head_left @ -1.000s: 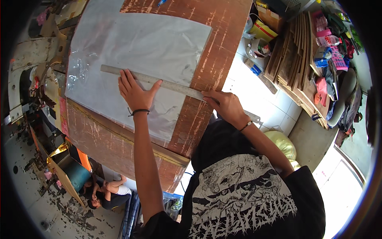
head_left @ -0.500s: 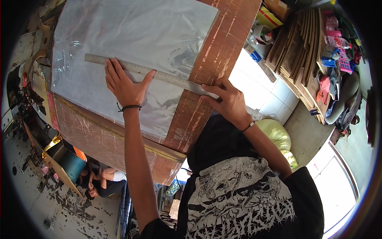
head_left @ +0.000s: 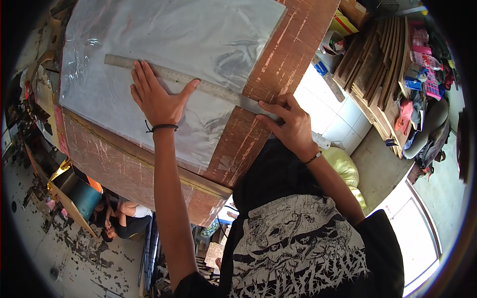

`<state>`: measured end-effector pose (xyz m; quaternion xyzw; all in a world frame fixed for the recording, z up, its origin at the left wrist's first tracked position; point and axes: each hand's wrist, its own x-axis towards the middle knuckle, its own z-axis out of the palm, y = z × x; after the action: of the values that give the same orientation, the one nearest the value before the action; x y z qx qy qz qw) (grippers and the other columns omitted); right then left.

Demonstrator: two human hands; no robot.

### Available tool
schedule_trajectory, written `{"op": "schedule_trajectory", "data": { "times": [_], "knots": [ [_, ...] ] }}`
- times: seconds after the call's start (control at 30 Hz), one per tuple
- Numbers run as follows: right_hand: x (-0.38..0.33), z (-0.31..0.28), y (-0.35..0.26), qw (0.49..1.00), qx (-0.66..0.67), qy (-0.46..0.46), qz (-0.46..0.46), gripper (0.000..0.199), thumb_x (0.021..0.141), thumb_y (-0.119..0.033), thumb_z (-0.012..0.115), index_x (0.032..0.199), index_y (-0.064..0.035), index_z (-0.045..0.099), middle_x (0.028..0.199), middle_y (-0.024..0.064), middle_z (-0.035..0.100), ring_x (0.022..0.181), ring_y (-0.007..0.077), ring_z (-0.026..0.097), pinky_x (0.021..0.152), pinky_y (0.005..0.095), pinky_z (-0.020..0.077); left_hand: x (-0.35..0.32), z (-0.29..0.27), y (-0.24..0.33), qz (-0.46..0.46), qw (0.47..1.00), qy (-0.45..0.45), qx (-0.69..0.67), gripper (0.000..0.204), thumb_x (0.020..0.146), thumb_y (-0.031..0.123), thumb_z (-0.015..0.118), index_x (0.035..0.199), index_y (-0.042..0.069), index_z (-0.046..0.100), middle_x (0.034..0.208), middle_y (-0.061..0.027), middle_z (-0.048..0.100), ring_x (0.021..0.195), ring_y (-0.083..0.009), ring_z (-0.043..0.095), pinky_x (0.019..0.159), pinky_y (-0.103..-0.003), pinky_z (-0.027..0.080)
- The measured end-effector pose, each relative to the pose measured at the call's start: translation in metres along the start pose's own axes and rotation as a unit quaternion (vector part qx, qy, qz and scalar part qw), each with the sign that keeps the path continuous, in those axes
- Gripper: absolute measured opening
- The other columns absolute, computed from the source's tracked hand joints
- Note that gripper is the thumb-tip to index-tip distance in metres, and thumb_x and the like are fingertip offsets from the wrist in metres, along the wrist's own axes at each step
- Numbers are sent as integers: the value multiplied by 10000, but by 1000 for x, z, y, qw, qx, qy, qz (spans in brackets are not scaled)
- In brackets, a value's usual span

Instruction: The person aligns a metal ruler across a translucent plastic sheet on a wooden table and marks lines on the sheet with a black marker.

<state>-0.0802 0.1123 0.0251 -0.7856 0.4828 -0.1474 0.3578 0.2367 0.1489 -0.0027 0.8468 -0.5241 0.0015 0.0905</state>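
Note:
A long metal ruler (head_left: 218, 91) lies slantwise across a clear plastic sheet (head_left: 198, 35), its right end reaching past the sheet onto the brown wooden tabletop (head_left: 278, 54). My left hand (head_left: 158, 99) is spread flat, fingers and thumb apart, pressing on the ruler and the sheet below it. At the ruler's right end, my right hand (head_left: 292, 123) pinches it between thumb and fingers. The sheet looks greyish and shiny, with wrinkles near its right side.
Flat wooden boards (head_left: 372, 74) lean in a stack at the right, beside a pink plastic basket (head_left: 431, 79). A yellow-green sack (head_left: 343, 171) rests behind my right forearm. Beyond the table at lower left, another person (head_left: 124, 218) sits low near a teal cylinder (head_left: 84, 198).
The whole view has shifted slightly. Both hands keep the same hold on the ruler, which lies a little higher in the picture.

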Motion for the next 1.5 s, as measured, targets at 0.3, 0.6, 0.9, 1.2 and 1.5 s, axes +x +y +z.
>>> {"op": "schedule_trajectory", "data": {
  "times": [0.3, 0.6, 0.9, 1.2, 1.5],
  "knots": [
    [-1, 4, -1, 1000, -14, 5, 1, 282, 837, -319, 848, 1096, -219, 807, 922, 2, 589, 702, 162, 638, 576, 351, 554, 0, 2, -3, -9, 1000, -18, 8, 1412, 668, 834, 757, 1630, -26, 185, 1715, -200, 181, 1596, -341, 144, 1279, -554, 120],
    [-2, 3, -1, 1000, -13, 10, -4, 299, 837, -324, 849, 1117, -233, 803, 904, 1, 572, 662, 162, 612, 557, 352, 540, -1, 2, -1, 4, 1000, 17, -4, 1316, 705, 754, 790, 1615, -21, 241, 1701, -196, 234, 1580, -340, 204, 1264, -557, 163],
    [-2, 5, 0, 1000, -14, 12, -5, 311, 831, -334, 851, 1123, -237, 803, 900, 0, 557, 658, 159, 604, 559, 350, 542, -1, 1, -2, 3, 1000, 19, -10, 1311, 714, 745, 790, 1612, -34, 237, 1698, -207, 230, 1582, -334, 199, 1262, -555, 163],
    [-1, 6, -5, 1000, -23, 10, 4, 300, 845, -344, 838, 1124, -242, 802, 888, 1, 541, 643, 165, 596, 552, 355, 540, -1, 2, -4, 6, 1000, 11, -9, 1332, 715, 771, 776, 1615, -35, 215, 1699, -210, 217, 1583, -335, 187, 1273, -555, 144],
    [-1, 6, -5, 1000, -24, 14, 6, 291, 849, -343, 834, 1123, -250, 800, 893, 8, 545, 643, 168, 602, 544, 362, 539, 0, 3, -3, 4, 1000, 14, -11, 1332, 713, 765, 780, 1616, -35, 217, 1701, -210, 217, 1587, -337, 180, 1269, -556, 146]
  ]
}}
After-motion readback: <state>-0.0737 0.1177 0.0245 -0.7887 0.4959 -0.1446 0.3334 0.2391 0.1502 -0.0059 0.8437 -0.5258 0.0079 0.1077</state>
